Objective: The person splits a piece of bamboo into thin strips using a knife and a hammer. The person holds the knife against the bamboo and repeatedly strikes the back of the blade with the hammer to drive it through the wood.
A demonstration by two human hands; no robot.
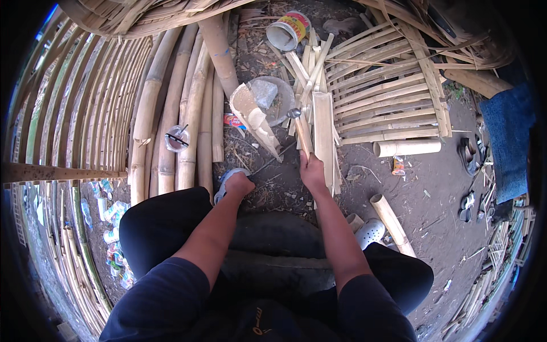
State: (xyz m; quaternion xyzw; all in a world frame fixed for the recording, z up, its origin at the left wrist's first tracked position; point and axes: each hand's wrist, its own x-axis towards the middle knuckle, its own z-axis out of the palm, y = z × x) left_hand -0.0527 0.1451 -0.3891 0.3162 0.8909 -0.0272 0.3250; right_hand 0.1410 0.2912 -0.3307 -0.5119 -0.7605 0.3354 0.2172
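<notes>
My right hand (pixel 312 172) is wrapped round the wooden handle of a hammer (pixel 303 137), its metal head pointing away from me. Just right of it lies a flat split bamboo piece (pixel 323 125). My left hand (pixel 240 183) is closed low over a light-coloured shoe (pixel 223 187); anything in its fingers is hidden. Beyond that hand, a broad, pale, broken piece of bamboo or wood (pixel 250 114) tapers toward me. Behind it a grey stone (pixel 263 93) sits in a round, shallow basin (pixel 283 102).
Bamboo poles (pixel 170 125) lie at left, with a cup (pixel 177 138) on them. A slatted bamboo panel (pixel 382 91) is at right. A paint bucket (pixel 288 31) lies tipped at the back. Short bamboo lengths (pixel 407 148) and a blue cloth (pixel 504 142) are farther right.
</notes>
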